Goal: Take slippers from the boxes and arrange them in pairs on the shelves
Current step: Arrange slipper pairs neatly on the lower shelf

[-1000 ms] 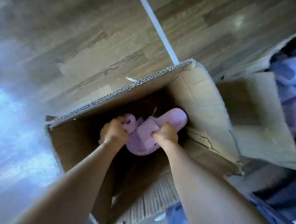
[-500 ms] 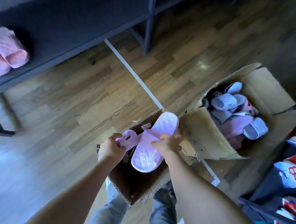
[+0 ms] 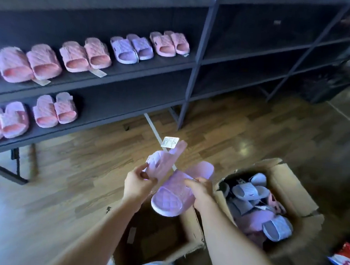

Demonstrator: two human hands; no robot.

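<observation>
Left hand (image 3: 138,185) pinching a tagged lilac slipper (image 3: 162,163), right hand (image 3: 201,191) gripping its mate (image 3: 176,194), above an open box (image 3: 159,237), shelves (image 3: 133,62) with paired slippers ahead

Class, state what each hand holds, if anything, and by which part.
Left hand pinches the tagged lilac slipper at its lower, strap end. Right hand grips the second lilac slipper by its side edge, about mid-length.

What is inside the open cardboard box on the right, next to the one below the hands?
The right box holds a loose heap of slippers, pale lilac-blue ones and pink ones, lying at mixed angles. The top layer covers any slippers beneath it and the box's bottom.
</observation>
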